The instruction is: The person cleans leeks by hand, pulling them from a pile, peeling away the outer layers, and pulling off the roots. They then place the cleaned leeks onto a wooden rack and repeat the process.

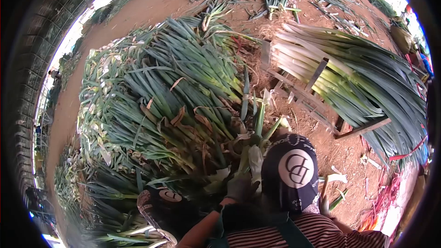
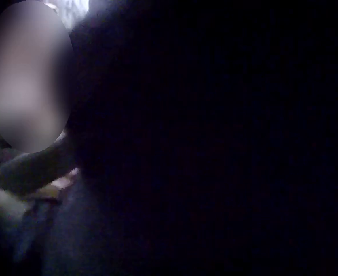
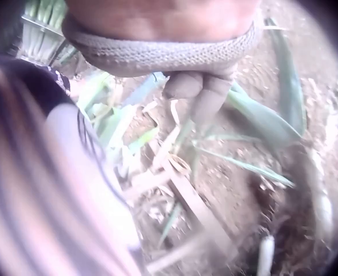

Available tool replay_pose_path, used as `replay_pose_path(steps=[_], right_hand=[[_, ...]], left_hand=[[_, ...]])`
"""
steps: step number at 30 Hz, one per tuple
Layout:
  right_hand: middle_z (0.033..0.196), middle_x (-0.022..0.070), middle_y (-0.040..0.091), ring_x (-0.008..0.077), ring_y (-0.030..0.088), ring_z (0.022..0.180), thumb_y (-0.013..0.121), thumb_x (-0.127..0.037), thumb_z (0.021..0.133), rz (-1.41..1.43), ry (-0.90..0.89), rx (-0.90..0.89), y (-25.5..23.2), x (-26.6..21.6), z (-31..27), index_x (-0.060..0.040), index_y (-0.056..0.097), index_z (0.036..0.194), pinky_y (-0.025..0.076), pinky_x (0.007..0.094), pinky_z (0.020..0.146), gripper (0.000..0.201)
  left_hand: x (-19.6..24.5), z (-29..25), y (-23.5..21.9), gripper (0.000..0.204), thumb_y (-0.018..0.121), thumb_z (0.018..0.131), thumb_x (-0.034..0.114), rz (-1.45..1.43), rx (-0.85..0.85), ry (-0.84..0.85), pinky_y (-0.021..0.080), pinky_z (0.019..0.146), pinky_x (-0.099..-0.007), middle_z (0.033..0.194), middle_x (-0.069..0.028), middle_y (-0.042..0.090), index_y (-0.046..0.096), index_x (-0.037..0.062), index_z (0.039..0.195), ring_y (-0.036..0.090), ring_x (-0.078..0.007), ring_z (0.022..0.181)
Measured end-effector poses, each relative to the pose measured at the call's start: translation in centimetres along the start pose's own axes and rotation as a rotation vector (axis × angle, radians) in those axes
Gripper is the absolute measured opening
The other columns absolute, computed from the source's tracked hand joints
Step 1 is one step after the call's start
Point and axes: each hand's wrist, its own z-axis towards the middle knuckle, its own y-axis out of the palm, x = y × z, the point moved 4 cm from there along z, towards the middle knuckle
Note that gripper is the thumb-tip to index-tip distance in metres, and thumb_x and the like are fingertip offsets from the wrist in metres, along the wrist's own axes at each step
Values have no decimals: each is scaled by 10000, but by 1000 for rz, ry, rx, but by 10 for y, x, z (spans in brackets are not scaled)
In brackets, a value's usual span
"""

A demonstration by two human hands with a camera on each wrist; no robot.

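In the head view my gloved left hand [image 1: 241, 188] is low in the middle, between the knees. It overlaps the lower end of a pale leek [image 1: 255, 158] at the edge of the big leek heap [image 1: 183, 78]; I cannot tell whether its fingers grip the stalk. The left wrist view is mostly dark. My right hand [image 1: 325, 205] hangs beside the right knee, partly covered by the leg. In the right wrist view its grey knitted glove [image 3: 163, 54] shows, with loose fingers [image 3: 212, 98] pointing down over the soil. A broad leek leaf [image 3: 267, 118] passes behind these fingers.
A wooden rack [image 1: 305, 94] holding trimmed leeks [image 1: 349, 73] stands at the right. Red strings [image 1: 381, 206] lie at the lower right. Scattered leek leaves [image 1: 275, 0] cover the ground at the back. Dark printed knee covers [image 1: 291, 170] show up front.
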Motion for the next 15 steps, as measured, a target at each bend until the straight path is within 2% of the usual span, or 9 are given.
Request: replay_pose_path(steps=[2,3,5,7,10,12,14,15], right_hand=[[825,278,613,429,603,754,535,-323,902,2,-63,2,-20,-44,39,15,529,970,465,490,656,345],[826,276,614,426,604,754,535,-322,902,2,-95,3,-31,-69,59,15,531,970,466,489,656,343],[826,272,616,421,605,753,536,-318,902,6,-162,0,-49,-114,83,14,535,971,467,486,656,339],[827,268,617,415,606,752,536,-315,902,3,-211,-22,-57,-152,92,13,538,971,468,484,657,335],[828,262,620,407,608,751,537,-310,903,-17,-263,-95,-54,-193,87,11,543,972,471,480,658,329],[828,257,622,401,609,750,537,-307,903,-34,-273,-170,-33,-217,80,10,547,973,472,477,659,325],[829,253,623,396,610,749,538,-304,903,-51,-265,-247,-9,-231,71,9,550,973,473,475,659,321],[829,251,624,393,611,749,538,-303,903,-57,-257,-286,4,-235,67,9,552,974,474,474,659,319]], left_hand=[[3,-8,-19,415,593,848,432,-2,-237,-45,530,743,-461,950,-191,684,676,49,986,673,-348,886],[-3,-8,-7,424,580,854,440,7,-268,10,531,745,-459,949,-190,684,678,56,1001,674,-348,887],[-32,-1,44,442,555,864,458,29,-327,125,533,749,-454,947,-187,686,681,69,1032,675,-347,889],[-51,4,92,433,536,889,429,-21,-442,143,528,785,-448,985,-194,682,665,71,1096,670,-358,917],[-37,-4,72,375,530,908,345,-128,-513,14,520,821,-424,1036,-187,678,643,74,1140,662,-364,937],[-60,2,112,361,509,921,306,-461,-431,320,513,835,-411,1067,-190,670,625,70,1169,657,-362,936],[-68,-14,123,346,493,931,284,-762,-352,491,509,839,-399,1066,-193,669,627,72,1170,653,-357,929],[-74,-22,131,346,494,930,285,-831,-405,505,509,838,-400,1065,-192,670,627,73,1168,654,-357,929]])
